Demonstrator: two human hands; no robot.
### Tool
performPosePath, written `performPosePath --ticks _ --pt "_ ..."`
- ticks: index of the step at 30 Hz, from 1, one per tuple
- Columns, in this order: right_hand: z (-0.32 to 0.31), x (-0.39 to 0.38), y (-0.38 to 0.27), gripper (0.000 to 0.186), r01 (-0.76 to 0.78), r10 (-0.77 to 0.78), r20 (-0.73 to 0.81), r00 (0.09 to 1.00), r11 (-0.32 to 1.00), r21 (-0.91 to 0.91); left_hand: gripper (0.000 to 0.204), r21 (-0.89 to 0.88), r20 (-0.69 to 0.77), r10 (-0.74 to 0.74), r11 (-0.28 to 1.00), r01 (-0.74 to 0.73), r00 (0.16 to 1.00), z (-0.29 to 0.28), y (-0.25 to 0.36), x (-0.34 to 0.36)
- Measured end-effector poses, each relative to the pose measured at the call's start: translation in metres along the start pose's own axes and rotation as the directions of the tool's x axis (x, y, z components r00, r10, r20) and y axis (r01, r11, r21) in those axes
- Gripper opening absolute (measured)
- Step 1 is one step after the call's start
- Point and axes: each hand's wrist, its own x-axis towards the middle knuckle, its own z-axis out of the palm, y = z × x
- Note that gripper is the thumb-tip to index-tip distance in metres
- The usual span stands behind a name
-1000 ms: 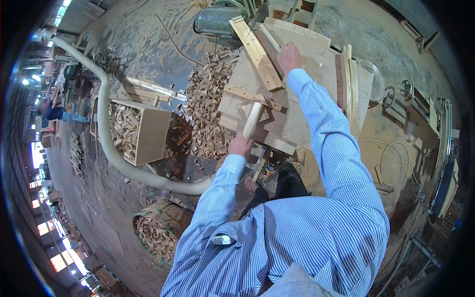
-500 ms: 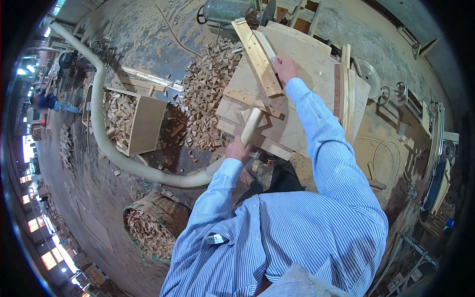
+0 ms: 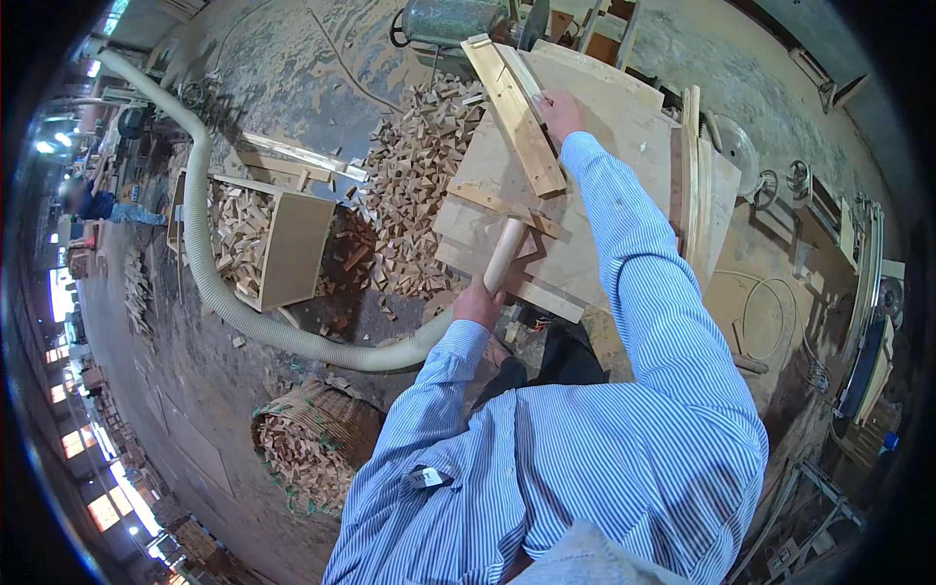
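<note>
My left hand (image 3: 478, 304) is closed around a pale round tube (image 3: 502, 255) that points up over the near part of the worktable (image 3: 624, 127). A thick ribbed hose (image 3: 322, 349) runs to the same hand, which hides whether the two are joined. My right hand (image 3: 559, 115), reaching far across the table, has its fingers on a narrow wooden strip (image 3: 521, 73). That strip lies along the side of a wider wooden board (image 3: 515, 122) set at a slant. Just beyond the tube's end lies a crosswise wooden bar (image 3: 502, 209).
Small wood offcuts (image 3: 419, 185) are heaped left of the table. More fill a wooden box (image 3: 292, 249) and a tipped woven basket (image 3: 317, 429). A motor (image 3: 453, 21) and a round blade (image 3: 533, 24) stand at the far edge. Curved wooden pieces (image 3: 697, 195) lie at right.
My right hand has moved a little farther away, toward the blade end of the board. The tube in my left hand has drawn slightly back toward me.
</note>
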Motion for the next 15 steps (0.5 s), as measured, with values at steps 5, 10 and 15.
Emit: performPosePath --ticks 5,10,15 --pt "0.001 0.027 0.013 0.032 0.123 -0.131 -0.148 0.980 0.991 -0.060 0.045 -0.013 0.003 0.005 1.000 -0.005 1.000 0.001 0.016 0.021" --pt "-0.004 0.055 0.026 0.032 0.120 -0.127 -0.122 0.984 0.991 -0.061 0.044 -0.016 -0.043 0.040 0.999 -0.040 0.998 0.004 0.035 0.045" --pt "-0.014 0.085 0.033 0.031 0.071 -0.075 -0.099 0.992 0.997 -0.040 0.044 0.006 -0.047 0.053 0.999 -0.053 0.997 0.000 0.057 0.066"
